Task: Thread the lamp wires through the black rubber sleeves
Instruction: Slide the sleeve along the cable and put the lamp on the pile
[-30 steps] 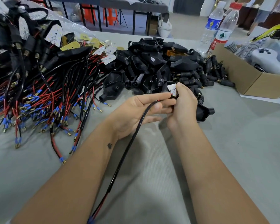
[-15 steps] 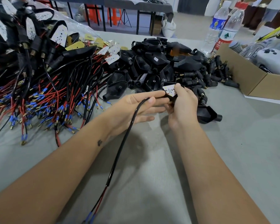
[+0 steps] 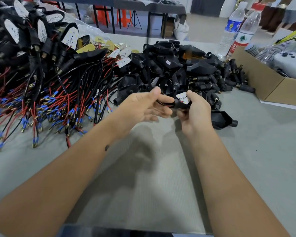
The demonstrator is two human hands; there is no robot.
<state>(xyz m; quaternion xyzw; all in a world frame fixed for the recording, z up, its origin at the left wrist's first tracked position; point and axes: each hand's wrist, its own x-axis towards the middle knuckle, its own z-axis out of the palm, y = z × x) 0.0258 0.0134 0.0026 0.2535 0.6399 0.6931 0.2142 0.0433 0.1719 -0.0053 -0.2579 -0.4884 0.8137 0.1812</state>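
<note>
The right hand (image 3: 196, 112) has a curled grip round a small black lamp housing with a white LED board (image 3: 182, 99), above the grey counter (image 3: 161, 185). The left hand (image 3: 144, 106), palm up, pinches its black-sheathed red wire (image 3: 148, 65), which whips upward, blurred.

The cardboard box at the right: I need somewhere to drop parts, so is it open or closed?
Open: the brown cardboard box has no lid on top, and white items show inside.

bright even overhead light, soft arm shadows on grey table (image 3: 161, 185), blurred wire, wide-angle edge bending
</note>
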